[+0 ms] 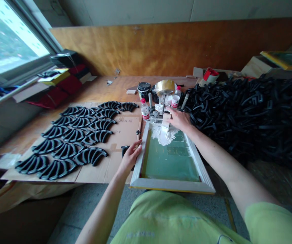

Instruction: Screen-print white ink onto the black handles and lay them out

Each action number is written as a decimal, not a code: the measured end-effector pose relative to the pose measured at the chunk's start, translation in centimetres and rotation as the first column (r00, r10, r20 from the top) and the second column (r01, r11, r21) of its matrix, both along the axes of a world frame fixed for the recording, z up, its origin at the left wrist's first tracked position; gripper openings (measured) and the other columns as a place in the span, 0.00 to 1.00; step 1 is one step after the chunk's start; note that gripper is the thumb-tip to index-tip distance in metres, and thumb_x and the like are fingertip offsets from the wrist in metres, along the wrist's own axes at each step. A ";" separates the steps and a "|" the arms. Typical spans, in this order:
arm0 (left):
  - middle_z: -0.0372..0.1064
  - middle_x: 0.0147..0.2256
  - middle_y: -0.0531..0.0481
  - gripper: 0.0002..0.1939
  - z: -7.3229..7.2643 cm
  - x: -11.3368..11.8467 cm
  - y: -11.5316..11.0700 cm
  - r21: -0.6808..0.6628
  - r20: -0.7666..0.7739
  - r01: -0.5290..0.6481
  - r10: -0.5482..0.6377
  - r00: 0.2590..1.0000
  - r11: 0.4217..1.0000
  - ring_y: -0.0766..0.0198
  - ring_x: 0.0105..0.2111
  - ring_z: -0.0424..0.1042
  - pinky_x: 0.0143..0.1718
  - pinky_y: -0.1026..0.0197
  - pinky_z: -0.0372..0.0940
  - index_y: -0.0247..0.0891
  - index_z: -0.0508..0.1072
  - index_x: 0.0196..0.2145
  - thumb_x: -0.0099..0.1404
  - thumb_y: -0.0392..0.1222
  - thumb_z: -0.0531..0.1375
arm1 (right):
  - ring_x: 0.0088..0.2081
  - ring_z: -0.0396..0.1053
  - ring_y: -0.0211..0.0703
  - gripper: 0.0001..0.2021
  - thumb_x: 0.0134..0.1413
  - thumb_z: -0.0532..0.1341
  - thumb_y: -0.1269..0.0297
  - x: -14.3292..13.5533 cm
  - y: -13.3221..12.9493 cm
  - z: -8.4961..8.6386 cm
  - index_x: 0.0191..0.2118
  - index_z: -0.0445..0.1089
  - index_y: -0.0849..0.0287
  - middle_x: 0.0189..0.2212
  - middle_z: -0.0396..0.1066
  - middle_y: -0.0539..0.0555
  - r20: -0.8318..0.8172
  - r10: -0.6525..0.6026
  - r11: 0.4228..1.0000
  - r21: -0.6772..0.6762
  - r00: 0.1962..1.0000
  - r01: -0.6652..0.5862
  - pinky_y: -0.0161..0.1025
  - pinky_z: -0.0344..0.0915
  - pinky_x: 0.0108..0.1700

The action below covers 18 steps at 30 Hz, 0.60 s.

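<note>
Pale-green shirt (181, 217) nearest, close against the near end of a screen frame (172, 185), its faint lettering too blurred to read. From far left, red and black boxes (66, 86) stacked below the window (11, 37); then black curved pieces (59, 149) nested in fanned rows on flat cardboard (110, 173), probably to save room while keeping the rows orderly. Handwriting on the cardboard, illegible. Left hand (132, 154) at the frame's left rail, fingers loosely bent, perhaps to steady it; one black piece (124, 150) just beside, impossible to make out whether gripped. Bottle (145, 109) with red cap and red label near the far left corner, brand too small to read. Metal clamp (156, 117) at the far end, likely anchoring the frame. Green mesh (171, 162) inside the frame, white paste (164, 137) heaped at its far end around a pale squeegee (166, 119), closely grasped by the right hand (179, 118), presumably for control. Farther right, beside the frame, loose heap of black parts (237, 115), apparently unsorted.
</note>
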<state>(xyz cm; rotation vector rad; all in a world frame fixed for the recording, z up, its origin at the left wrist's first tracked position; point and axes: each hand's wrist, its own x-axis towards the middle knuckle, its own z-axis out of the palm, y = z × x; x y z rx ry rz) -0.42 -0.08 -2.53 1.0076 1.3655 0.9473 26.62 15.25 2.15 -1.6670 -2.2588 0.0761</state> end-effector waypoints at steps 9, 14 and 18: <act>0.74 0.32 0.48 0.25 6.5 2.2 6.3 0.291 0.160 -0.148 0.104 0.982 0.945 0.65 0.29 0.72 0.29 0.65 0.67 0.35 0.73 0.45 0.62 0.59 0.56 | 0.42 0.70 0.49 0.12 0.58 0.58 0.64 9.0 -4.3 -5.8 0.41 0.74 0.65 0.38 0.76 0.61 -0.208 -0.363 0.930 -0.136 0.908 0.340 0.44 0.63 0.47; 0.73 0.32 0.50 0.25 3.3 3.4 5.3 0.203 0.229 -0.255 0.207 0.951 0.945 0.69 0.25 0.70 0.26 0.68 0.64 0.38 0.69 0.47 0.62 0.60 0.55 | 0.49 0.66 0.49 0.15 0.51 0.66 0.67 4.7 -8.1 -11.6 0.46 0.74 0.55 0.43 0.74 0.56 -0.119 0.083 0.981 -0.163 0.989 -0.102 0.48 0.60 0.54; 0.75 0.36 0.42 0.33 -1.6 5.6 0.3 -0.166 0.192 0.057 -0.024 0.981 0.984 0.63 0.29 0.73 0.26 0.65 0.65 0.35 0.69 0.49 0.57 0.66 0.58 | 0.48 0.64 0.50 0.07 0.55 0.64 0.66 1.0 -11.8 -11.0 0.40 0.76 0.57 0.37 0.73 0.57 -0.157 0.037 0.998 -0.045 0.987 -0.045 0.50 0.58 0.55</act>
